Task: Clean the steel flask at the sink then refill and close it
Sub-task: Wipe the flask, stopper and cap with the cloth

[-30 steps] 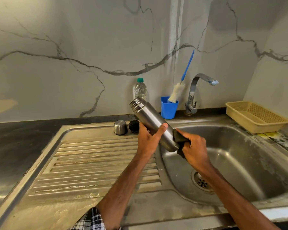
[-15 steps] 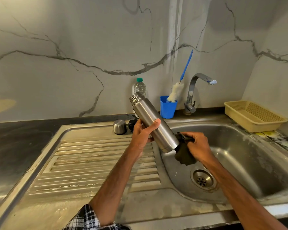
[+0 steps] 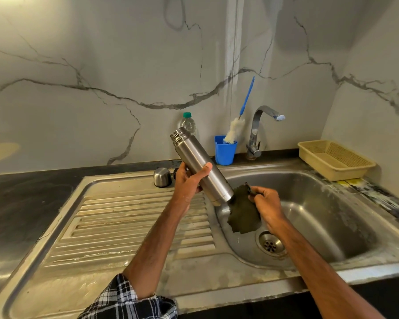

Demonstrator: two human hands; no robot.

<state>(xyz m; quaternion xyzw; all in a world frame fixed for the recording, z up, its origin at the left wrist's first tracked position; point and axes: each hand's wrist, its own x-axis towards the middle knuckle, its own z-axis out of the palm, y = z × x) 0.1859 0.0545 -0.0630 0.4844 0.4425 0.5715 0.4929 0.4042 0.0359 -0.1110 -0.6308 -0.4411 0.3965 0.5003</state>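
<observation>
The right hand point(image 3: 266, 204) has come off the flask's base: 1 second ago it was cupped around the bottom end with the scrub pad point(image 3: 243, 214) pressed against the steel, and now the pad hangs open and flat from pinched fingertips, only its upper edge near or touching the base. The outside scrub of the lower end looks finished, or paused for a regrip (the pictures alone cannot settle which). Rinsing, refilling and capping all appear still to come, since no water runs from the tap point(image 3: 260, 125).

The left hand point(image 3: 189, 180) is wrapped around the middle of the steel flask point(image 3: 199, 165), which sits a little more upright than before, tilted with its open threaded neck up and to the left and its base low over the left edge of the sink point(image 3: 320, 217). Its brushed body looks clean and undented. The steel cap point(image 3: 162, 177) stands on the drainer behind, with a dark stopper mostly hidden by the hand.
</observation>
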